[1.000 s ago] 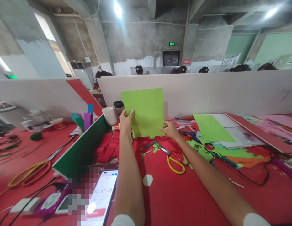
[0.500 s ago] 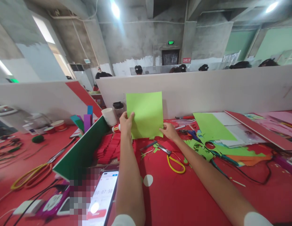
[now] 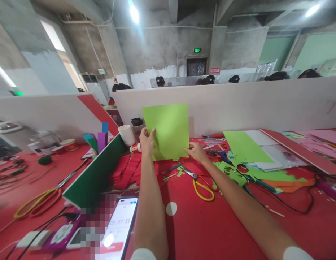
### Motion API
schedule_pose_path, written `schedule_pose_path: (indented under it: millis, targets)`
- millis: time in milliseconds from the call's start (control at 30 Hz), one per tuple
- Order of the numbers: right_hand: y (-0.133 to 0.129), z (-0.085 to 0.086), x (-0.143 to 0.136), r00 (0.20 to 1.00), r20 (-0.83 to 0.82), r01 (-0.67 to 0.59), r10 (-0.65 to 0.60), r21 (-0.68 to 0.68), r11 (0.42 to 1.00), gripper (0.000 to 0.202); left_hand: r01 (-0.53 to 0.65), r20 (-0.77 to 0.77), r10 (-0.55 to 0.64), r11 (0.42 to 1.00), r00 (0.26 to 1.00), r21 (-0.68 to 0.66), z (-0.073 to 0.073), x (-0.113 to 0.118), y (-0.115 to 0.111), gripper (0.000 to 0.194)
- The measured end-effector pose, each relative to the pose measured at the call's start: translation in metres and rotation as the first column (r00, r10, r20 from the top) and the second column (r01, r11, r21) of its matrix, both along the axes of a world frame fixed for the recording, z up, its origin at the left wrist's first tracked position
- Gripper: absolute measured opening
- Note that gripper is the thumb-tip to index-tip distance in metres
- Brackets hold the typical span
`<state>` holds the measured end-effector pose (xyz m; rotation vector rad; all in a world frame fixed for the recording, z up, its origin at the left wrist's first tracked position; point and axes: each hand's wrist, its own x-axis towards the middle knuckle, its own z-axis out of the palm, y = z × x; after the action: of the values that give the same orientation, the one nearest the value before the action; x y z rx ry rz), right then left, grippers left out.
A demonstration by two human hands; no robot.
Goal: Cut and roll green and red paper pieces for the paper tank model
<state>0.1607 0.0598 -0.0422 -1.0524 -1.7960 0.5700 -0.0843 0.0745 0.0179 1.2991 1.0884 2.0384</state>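
Observation:
A lime-green sheet of paper [image 3: 169, 131] is held upright above the red table, facing me. My left hand [image 3: 147, 141] grips its left edge, thumb in front and the other fingers partly hidden behind. At the lower right corner, my right hand [image 3: 195, 150] pinches the sheet between thumb and fingers. Below the sheet lie scissors [image 3: 193, 175] with one yellow and one red handle, next to small green scraps [image 3: 180, 171]. Folded red strips [image 3: 127, 171] are stacked just left of my left forearm.
A green board [image 3: 94, 177] stands on edge at the left, with a lit phone [image 3: 120, 225] near it. A white cup [image 3: 126, 135] and a lidded bottle [image 3: 137, 126] stand behind. Green sheets [image 3: 246, 146] and cut scraps lie right. A white partition [image 3: 238, 108] borders the table.
The green sheet has tilted slightly, its upper left corner shifting left and its right edge moving a little right. Both hands still hold it.

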Motion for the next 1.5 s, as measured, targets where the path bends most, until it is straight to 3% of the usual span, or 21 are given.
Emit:
schedule_pose_path:
  millis: [233,400,600,767,900,1033,1167,1333,1500]
  targets:
    - [-0.003,0.003,0.002,0.999,0.001,0.043,-0.043,-0.012,0.999,0.013,0.051,-0.002,-0.051,0.99,0.999,-0.129,0.002,-0.001,-0.011,0.04]
    - [-0.002,0.001,0.001,1.0,-0.01,0.02,-0.02,-0.037,0.999,0.011,0.141,-0.084,-0.169,0.952,0.982,-0.271,0.008,-0.001,-0.024,0.052]
    - [-0.002,0.002,0.0,1.0,-0.02,0.005,-0.005,-0.033,0.999,0.014,0.18,-0.07,-0.197,0.963,0.978,-0.202,0.008,-0.005,-0.026,0.045]
    - [-0.004,0.0,0.003,0.985,-0.054,-0.168,0.164,-0.086,0.982,0.024,0.238,0.049,-0.233,0.951,0.971,-0.198,0.003,-0.005,-0.025,0.044]
    - [-0.005,-0.009,-0.003,0.956,0.066,-0.273,0.286,-0.165,0.948,0.036,0.219,0.074,-0.208,0.951,0.975,-0.218,0.002,-0.003,-0.024,0.039]
    - [-0.006,-0.014,-0.022,0.946,0.262,-0.173,0.19,-0.086,0.981,0.045,0.141,0.081,-0.124,0.952,0.989,-0.271,-0.002,-0.006,-0.021,0.033]
    - [-0.006,-0.009,-0.039,0.92,0.383,-0.042,0.084,-0.117,0.992,0.043,0.017,-0.057,-0.05,0.884,0.997,-0.468,-0.012,-0.005,-0.02,0.022]
    - [-0.007,-0.004,-0.045,0.9,0.434,0.028,0.048,-0.166,0.986,0.036,0.005,-0.136,-0.097,0.83,0.986,-0.557,-0.022,0.0,-0.02,0.017]
    - [-0.007,-0.006,-0.041,0.902,0.43,0.051,0.036,-0.19,0.98,0.036,0.025,-0.153,-0.14,0.809,0.978,-0.587,-0.023,-0.001,-0.021,0.024]
